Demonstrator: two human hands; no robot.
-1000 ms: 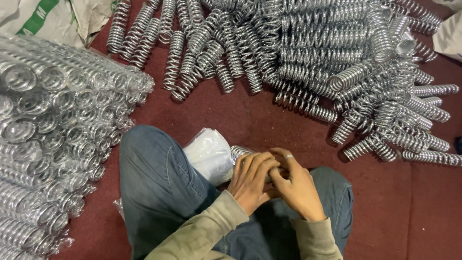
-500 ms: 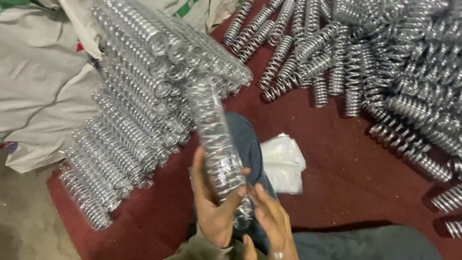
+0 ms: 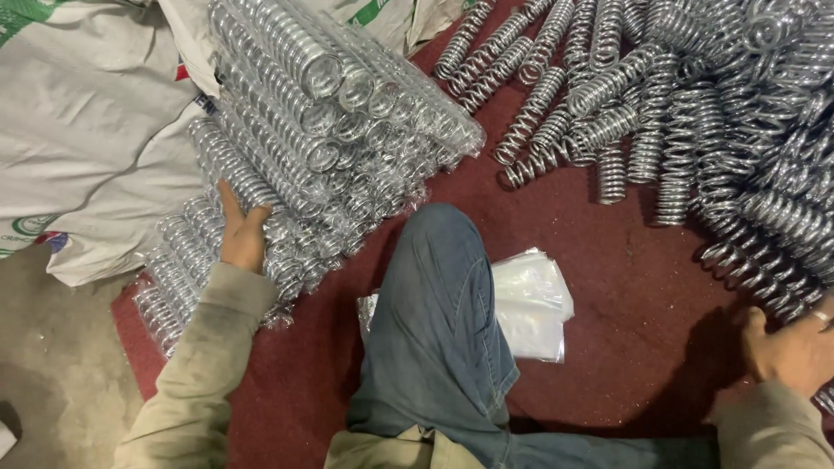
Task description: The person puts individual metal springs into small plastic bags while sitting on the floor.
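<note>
The person sits on a dark red mat (image 3: pixel 625 287), one knee in blue jeans (image 3: pixel 439 321) over flat clear plastic bags (image 3: pixel 530 304). The left hand (image 3: pixel 241 230) lies open on the stack of bagged springs (image 3: pixel 321 148), shiny steel coils in clear sleeves. The right hand (image 3: pixel 795 352) touches the loose springs (image 3: pixel 695 113); whether it grips one, I cannot tell. White woven sacks (image 3: pixel 87 139) lie behind the stack.

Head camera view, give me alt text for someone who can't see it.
A seated person's left hand rests on a stack of bagged metal springs, while the right hand touches a loose pile of bare springs. Between them, on a dark red mat, a bent knee in jeans partly covers clear plastic bags; white sacks lie at left.
</note>
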